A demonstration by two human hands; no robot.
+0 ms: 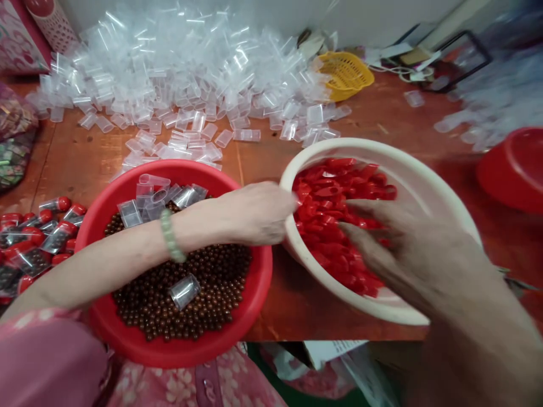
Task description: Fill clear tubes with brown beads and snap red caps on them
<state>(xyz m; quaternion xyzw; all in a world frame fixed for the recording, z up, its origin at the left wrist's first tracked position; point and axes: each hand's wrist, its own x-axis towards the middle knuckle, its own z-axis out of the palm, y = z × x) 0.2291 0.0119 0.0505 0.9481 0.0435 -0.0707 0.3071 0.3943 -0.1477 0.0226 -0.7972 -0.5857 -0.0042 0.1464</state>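
My left hand (pixel 258 213), with a green bead bracelet on the wrist, reaches across the red basin (pixel 259 282) to the near rim of the white basin (pixel 314 265). Its fingers are curled closed, and whatever they hold is hidden. My right hand (pixel 403 249), smeared by motion, is over the white basin, thumb and forefinger apart above a heap of red plastic caps (pixel 326 215). Brown beads (pixel 182 311) fill the red basin. On them lie a transparent plastic tube (pixel 185 291) and several more tubes (pixel 146 200) near the far rim.
Behind the basins spreads a large pile of transparent tubes (pixel 190 73), beside a yellow basket (pixel 345 73). Red-capped, filled containers (pixel 34 243) lie at the left. At the right are a red tub (pixel 515 169) and another blurred pile of transparent pieces (pixel 500 85).
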